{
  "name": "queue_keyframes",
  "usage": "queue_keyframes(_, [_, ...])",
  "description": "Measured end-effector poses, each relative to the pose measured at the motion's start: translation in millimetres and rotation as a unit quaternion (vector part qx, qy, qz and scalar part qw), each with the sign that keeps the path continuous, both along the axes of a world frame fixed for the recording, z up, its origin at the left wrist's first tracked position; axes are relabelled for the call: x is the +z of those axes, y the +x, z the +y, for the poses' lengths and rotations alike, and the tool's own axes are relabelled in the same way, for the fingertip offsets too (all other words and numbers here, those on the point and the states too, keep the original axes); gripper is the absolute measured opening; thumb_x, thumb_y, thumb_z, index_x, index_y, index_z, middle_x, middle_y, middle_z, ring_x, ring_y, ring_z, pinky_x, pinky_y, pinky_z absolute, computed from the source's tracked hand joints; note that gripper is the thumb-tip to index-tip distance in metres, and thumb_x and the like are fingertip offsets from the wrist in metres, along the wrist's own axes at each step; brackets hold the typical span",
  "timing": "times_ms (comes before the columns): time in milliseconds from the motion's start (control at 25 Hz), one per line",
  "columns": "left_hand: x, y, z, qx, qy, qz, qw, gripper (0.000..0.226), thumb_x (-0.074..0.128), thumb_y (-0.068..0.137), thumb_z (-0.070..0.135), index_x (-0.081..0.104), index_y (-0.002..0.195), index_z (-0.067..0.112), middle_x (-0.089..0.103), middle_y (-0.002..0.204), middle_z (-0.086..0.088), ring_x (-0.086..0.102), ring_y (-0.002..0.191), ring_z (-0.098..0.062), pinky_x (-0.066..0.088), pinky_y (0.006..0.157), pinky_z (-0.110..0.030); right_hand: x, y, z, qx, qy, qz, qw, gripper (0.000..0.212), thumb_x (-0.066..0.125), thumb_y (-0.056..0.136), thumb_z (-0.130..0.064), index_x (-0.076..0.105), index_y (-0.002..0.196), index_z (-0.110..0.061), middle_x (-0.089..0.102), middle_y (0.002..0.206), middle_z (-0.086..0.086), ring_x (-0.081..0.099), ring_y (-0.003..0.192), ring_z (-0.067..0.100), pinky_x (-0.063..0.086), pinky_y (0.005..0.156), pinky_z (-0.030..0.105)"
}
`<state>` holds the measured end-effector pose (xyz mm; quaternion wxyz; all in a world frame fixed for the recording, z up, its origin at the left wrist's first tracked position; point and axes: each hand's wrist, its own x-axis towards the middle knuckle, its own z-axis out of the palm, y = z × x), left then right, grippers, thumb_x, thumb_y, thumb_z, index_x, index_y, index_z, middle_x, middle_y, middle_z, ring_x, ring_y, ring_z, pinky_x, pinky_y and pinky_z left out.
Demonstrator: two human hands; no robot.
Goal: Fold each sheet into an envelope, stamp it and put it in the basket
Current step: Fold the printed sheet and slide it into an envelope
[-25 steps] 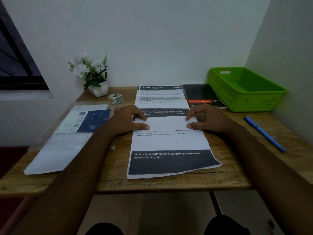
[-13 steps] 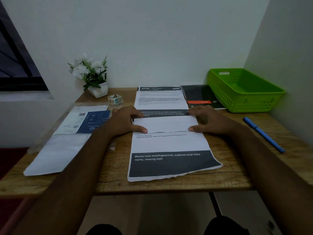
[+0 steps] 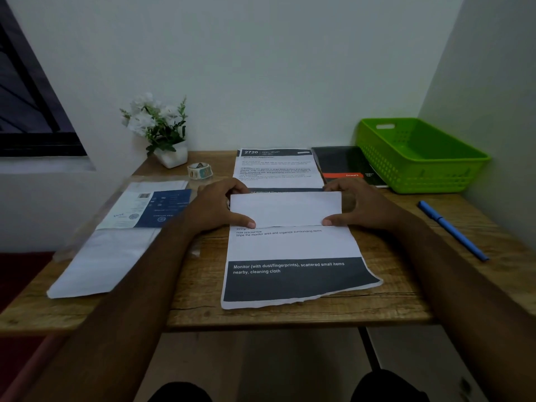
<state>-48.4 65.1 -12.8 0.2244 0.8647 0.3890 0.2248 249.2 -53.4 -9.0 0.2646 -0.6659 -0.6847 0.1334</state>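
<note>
Showing its blank back, the folded sheet (image 3: 285, 208).

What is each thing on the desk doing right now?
Sheet: lying flat, top part folded toward the person.
Folded flap: blank side up, pinned at both lower corners.
Left hand: pressing the flap's left end.
Right hand: pressing its right end.
Green basket: upright, nothing visible inside.
Blue pen: lying flat, untouched.
Sticker roll: untouched.

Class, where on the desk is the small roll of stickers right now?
In the head view, the small roll of stickers sits far left of centre, between the white flower pot and the printed sheet.
</note>
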Motion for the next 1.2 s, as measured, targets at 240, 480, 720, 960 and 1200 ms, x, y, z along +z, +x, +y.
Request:
queue_keyframes(240, [5.9,2.4,-13.3,-0.002,-0.002,-0.042,0.999,0.055,0.091,0.052,0.030,0.058,0.095,0.022,0.053,0.092,0.020,0.052,0.084,0.002,0.042,0.062,-0.009,9.1,-11.8,-7.7,0.038,0.013,0.077,0.996,0.042,0.088,0.065,-0.024,0.063,0.096,-0.040,0.061,0.090,-0.037,0.060,0.091,-0.014,0.040,0.072,0.005])
queue_keyframes(480, [1.5,-2.0,-35.1,-0.003,-0.009,-0.067,0.998,0.035,0.085,0.065,0.017,0.071,0.097,0.020,0.065,0.088,0.008,0.060,0.077,-0.001,0.048,0.064,-0.013,5.2,-6.9,-14.0,0.068,-0.021,0.066,0.995,0.028,0.083,0.072,-0.015,0.072,0.088,-0.035,0.070,0.090,-0.018,0.065,0.084,-0.005,0.047,0.067,0.013])
queue_keyframes(720, [-13.7,-26.2,-49.8,-0.100,0.123,-0.005,0.987,0.030,0.065,0.077,-0.005,0.074,0.097,0.016,0.070,0.098,0.000,0.060,0.093,-0.002,0.041,0.086,-0.005,-2.8,-3.8,-29.6,0.132,0.027,-0.055,0.989,0.056,0.041,0.077,0.009,0.077,0.098,-0.029,0.068,0.108,-0.009,0.061,0.105,0.003,0.048,0.096,0.029])
queue_keyframes(960, [-5.8,-20.8,-79.2,-0.008,0.071,0.005,0.997,0.033,0.048,0.077,0.027,0.072,0.099,0.019,0.069,0.104,0.003,0.060,0.099,-0.012,0.047,0.089,-0.029,10.6,-37.7,-36.2,0.057,0.005,-0.120,0.991,0.038,0.051,0.086,-0.009,0.070,0.106,-0.035,0.069,0.110,-0.010,0.062,0.103,0.012,0.049,0.091,0.037])
queue_keyframes(1200, [-22.1,8.6,-92.0,0.057,0.180,0.135,0.973,0.046,0.047,0.086,0.059,0.055,0.124,0.035,0.053,0.114,0.002,0.046,0.111,-0.017,0.038,0.087,-0.034,-10.0,-93.3,-32.0,0.109,-0.005,-0.202,0.973,0.048,0.041,0.093,-0.060,0.048,0.136,-0.041,0.046,0.145,-0.017,0.041,0.131,0.009,0.032,0.107,0.040])
